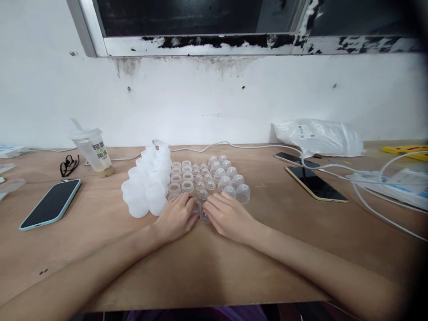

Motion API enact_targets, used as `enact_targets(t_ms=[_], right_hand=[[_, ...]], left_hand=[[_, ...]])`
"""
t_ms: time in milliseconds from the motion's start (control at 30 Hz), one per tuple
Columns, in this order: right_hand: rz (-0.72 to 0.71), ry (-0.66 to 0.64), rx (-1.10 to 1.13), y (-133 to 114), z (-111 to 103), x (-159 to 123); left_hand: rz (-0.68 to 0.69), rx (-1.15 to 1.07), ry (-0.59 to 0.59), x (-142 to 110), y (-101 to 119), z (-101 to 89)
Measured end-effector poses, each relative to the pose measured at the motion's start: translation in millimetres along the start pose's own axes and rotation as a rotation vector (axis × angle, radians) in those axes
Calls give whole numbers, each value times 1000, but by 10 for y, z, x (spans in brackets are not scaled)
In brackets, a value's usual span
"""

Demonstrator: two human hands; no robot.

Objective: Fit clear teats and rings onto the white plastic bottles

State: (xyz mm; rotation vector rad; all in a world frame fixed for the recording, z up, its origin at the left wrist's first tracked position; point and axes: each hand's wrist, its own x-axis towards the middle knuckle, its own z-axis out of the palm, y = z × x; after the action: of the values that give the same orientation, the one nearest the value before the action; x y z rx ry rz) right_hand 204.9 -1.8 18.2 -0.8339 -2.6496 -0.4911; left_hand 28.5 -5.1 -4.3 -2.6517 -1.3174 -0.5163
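My left hand is closed round a clear ring, which shows partly between its fingers. Close beside it, my right hand pinches a small clear nipple, its edge partly covered by the fingertips. Just beyond the hands, small clear teats stand in two columns on the table. To their left are rows of clear screw rings, with the nearest ones partly hidden by my left hand. On the right, clear domed caps stand in two columns.
Frosted white containers cluster left of the rings. Farther left are a phone, a drink cup with a straw and a black cord. At right lie a dark phone, white cables and a plastic bag.
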Motion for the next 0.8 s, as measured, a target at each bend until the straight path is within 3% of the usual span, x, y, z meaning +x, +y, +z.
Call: enact_targets(t_ms=[67, 233, 433, 533, 633, 733, 800], right_hand=[[-20, -78, 133, -14, 87, -22], [201, -123, 501, -6, 132, -58], [310, -165, 555, -24, 107, -57], [324, -124, 564, -21, 90, -62], [334, -20, 612, 2, 73, -61], [410, 41, 696, 8, 77, -40], [462, 10, 750, -8, 90, -19]], left_hand=[[-7, -7, -19, 2, 5, 3], [-5, -18, -26, 2, 25, -2], [-2, -19, 2, -10, 11, 28], [-20, -65, 57, -23, 22, 18], [-103, -239, 204, -41, 49, -27], [-210, -599, 355, -46, 63, -54], [-268, -863, 355, -31, 54, -41]])
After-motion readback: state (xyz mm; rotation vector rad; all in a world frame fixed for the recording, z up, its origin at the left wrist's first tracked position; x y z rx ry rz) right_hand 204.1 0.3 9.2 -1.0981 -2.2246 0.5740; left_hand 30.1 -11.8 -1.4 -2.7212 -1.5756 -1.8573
